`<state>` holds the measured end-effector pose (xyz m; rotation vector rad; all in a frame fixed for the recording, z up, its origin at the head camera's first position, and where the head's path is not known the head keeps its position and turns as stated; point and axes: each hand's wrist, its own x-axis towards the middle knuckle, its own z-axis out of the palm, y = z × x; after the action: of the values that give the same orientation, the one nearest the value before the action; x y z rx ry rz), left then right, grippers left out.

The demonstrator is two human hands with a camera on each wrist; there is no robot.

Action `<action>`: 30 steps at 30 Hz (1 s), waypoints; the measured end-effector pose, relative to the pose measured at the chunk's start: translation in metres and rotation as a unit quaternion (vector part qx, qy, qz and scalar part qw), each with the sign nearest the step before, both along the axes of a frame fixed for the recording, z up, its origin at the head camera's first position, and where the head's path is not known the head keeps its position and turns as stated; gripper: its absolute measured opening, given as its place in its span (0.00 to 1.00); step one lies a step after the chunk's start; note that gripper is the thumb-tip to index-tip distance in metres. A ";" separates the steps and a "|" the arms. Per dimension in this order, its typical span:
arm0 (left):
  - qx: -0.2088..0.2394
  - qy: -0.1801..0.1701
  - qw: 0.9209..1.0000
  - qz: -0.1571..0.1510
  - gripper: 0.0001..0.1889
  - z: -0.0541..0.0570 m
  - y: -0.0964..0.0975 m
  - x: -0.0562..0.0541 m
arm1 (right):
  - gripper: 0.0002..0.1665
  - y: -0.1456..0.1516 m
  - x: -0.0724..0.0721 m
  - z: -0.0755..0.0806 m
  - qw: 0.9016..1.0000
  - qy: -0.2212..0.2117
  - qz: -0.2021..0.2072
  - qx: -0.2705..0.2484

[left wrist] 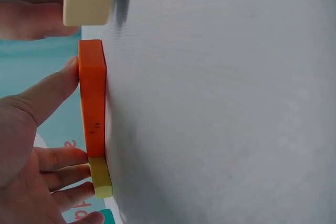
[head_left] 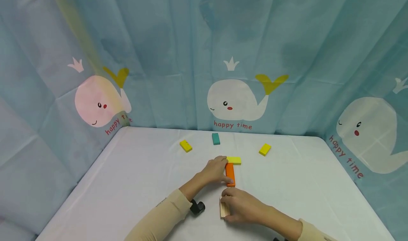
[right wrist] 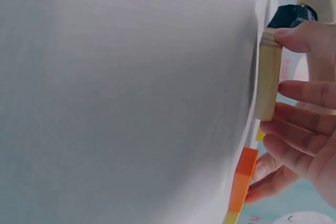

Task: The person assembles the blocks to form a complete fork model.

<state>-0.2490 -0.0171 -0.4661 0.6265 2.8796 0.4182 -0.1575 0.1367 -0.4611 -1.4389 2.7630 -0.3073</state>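
An orange block lies lengthwise on the white table, its far end against a yellow block set crosswise. My left hand lies along their left side. In the left wrist view its thumb touches the orange block near one end, while the other fingertips touch the yellow block. Nearer to me, my right hand pinches a plain wooden block by its two ends. The right wrist view shows thumb and fingertips on this wooden block, close by the tabletop.
Farther back on the table lie a loose yellow block, a teal block and another yellow block. A black wrist device sits at the left sleeve. Blue whale-print curtains stand around the table.
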 end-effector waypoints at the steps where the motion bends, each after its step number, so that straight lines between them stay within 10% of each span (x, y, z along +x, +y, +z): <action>1: 0.000 0.001 1.000 -0.001 0.45 0.000 0.000 0.000 | 0.24 0.001 0.000 0.000 1.000 0.001 -0.001 -0.001; 30: -0.017 0.027 0.999 -0.014 0.42 -0.002 0.000 0.000 | 0.25 0.021 -0.010 -0.003 0.999 0.020 -0.036 -0.006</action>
<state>-0.2489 -0.0176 -0.4678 0.6817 2.9184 0.3531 -0.1676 0.1578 -0.4637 -1.3641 2.8546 -0.2995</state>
